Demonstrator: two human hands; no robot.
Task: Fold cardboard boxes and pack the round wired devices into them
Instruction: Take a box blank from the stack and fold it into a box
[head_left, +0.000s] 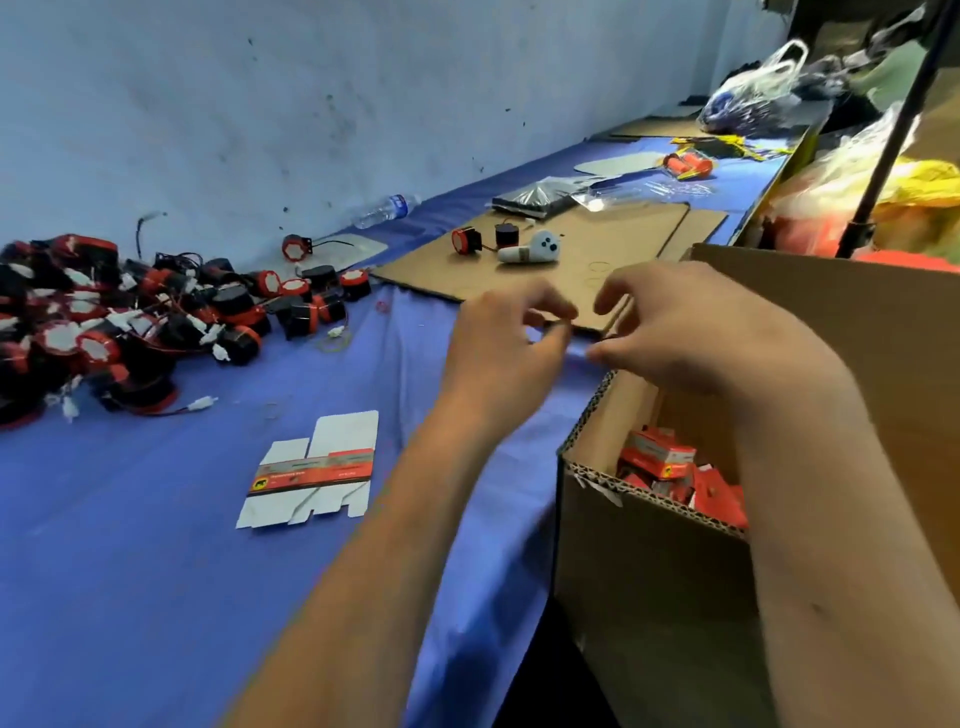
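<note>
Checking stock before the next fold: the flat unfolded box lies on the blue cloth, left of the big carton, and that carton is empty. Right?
Not quite. The head view shows the carton already holds red packed boxes. The rest stands: the flat box lies unfolded on the blue cloth, left of the carton.

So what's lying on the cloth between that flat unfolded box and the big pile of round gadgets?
In the head view, a white plug on red and black wires, and a rubber band between flat box and pile.

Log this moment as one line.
hands: raised, fingers curled, blurred | flat box: unfolded on cloth | devices: piled left | carton: holds packed boxes
</note>
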